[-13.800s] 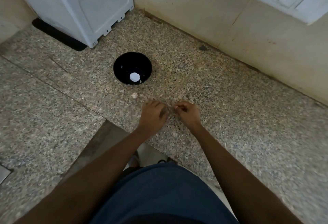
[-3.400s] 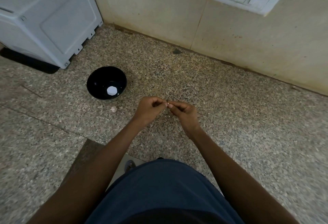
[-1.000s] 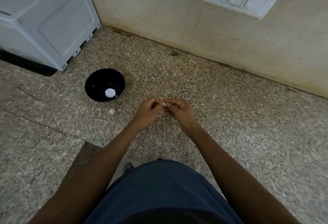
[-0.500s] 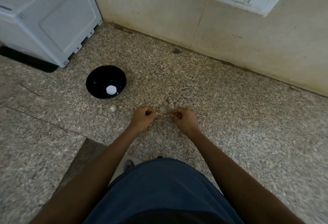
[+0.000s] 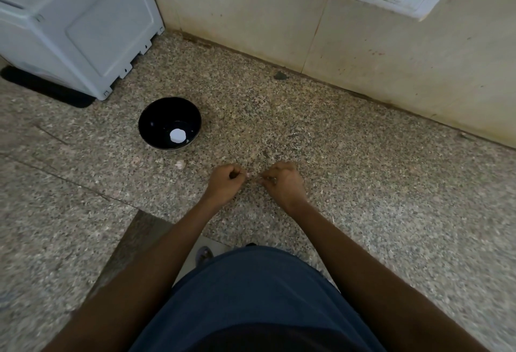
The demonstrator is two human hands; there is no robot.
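1. The white appliance [image 5: 83,25] stands behind the black bowl [image 5: 169,122].
2. Your left hand [image 5: 226,181] and right hand [image 5: 282,181], fingers curled, hover close together right of the bowl, nearer you.
3. Your left fingertips pinch a tiny pale bit [image 5: 247,175]; whether the right hand holds anything, I cannot tell.

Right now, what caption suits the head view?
Left hand and right hand, both curled, nearly meet over a speckled counter, near a black bowl holding a white disc.

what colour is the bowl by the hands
Glossy black: the bowl has a round white piece lying inside. The head view shows it best.
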